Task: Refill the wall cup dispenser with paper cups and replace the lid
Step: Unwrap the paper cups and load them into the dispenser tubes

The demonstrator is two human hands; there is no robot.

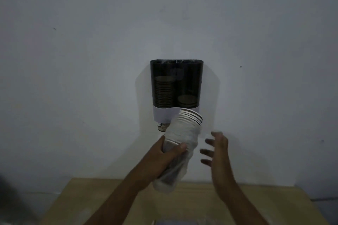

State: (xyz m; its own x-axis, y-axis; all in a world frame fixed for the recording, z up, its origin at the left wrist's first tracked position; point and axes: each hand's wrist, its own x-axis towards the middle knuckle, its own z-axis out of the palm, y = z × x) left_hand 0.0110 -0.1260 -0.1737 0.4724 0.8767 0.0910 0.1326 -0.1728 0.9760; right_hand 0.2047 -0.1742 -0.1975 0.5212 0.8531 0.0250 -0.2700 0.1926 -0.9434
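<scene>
A pale wall [91,42] carries the dark cup dispenser [176,82], its top apparently open with no lid in view; the left tube is about half full, the right nearly empty. Below stands a wooden table [76,204]. The left hand [164,155] is wrapped firmly around a sleeve of paper cups [181,144] in clear wrap, tilted with rims toward the dispenser, likely for loading. The right hand [215,148] hovers just beside it, fingers spread wide, holding nothing, probably ready to strip the wrap
</scene>
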